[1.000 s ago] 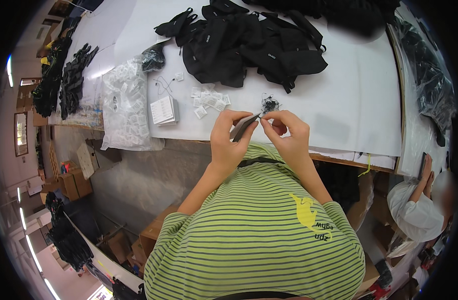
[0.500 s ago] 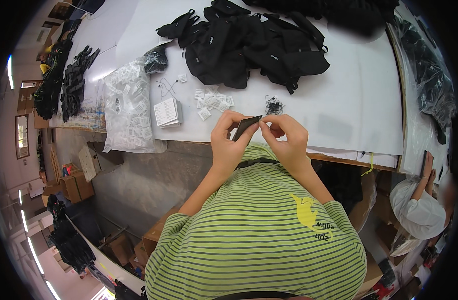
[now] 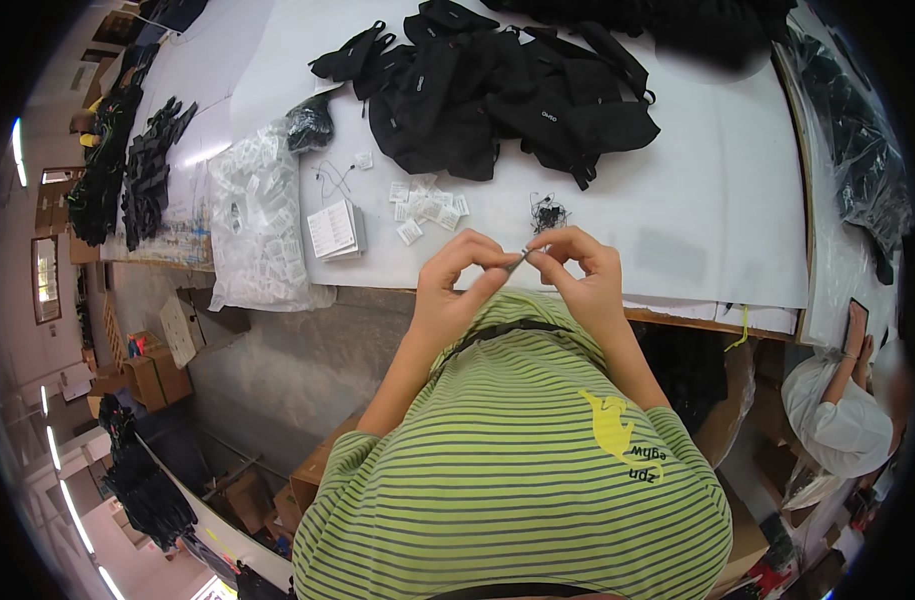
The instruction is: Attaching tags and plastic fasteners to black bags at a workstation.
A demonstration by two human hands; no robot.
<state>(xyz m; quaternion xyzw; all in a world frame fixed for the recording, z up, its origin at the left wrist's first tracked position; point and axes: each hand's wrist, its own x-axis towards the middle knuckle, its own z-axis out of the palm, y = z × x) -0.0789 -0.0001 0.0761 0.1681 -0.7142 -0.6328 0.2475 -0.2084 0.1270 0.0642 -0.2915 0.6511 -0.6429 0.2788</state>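
Close to my body, at the table's front edge, my left hand [image 3: 455,280] pinches a dark flat tag [image 3: 517,263], which shows nearly edge-on between the fingertips. My right hand [image 3: 587,278] meets it at the tag's end, thumb and forefinger pressed together. Whatever the right fingertips hold is too small to make out. Just beyond the hands lies a tangle of thin black strings [image 3: 548,213]. Small white printed labels [image 3: 432,205] are scattered to its left, with a stack of white printed cards [image 3: 334,230] beside them.
Black fabric bags [image 3: 507,100] are heaped at the back of the white table [image 3: 717,200]. A clear plastic bag of white labels [image 3: 260,220] overhangs the front edge at left. One loose string [image 3: 329,180] lies near it. Another person [image 3: 839,405] is at the right.
The dark tag has turned from showing its broad face to nearly edge-on. My left hand has shifted slightly left and rotated; my right fingertips remain at the tag's end.
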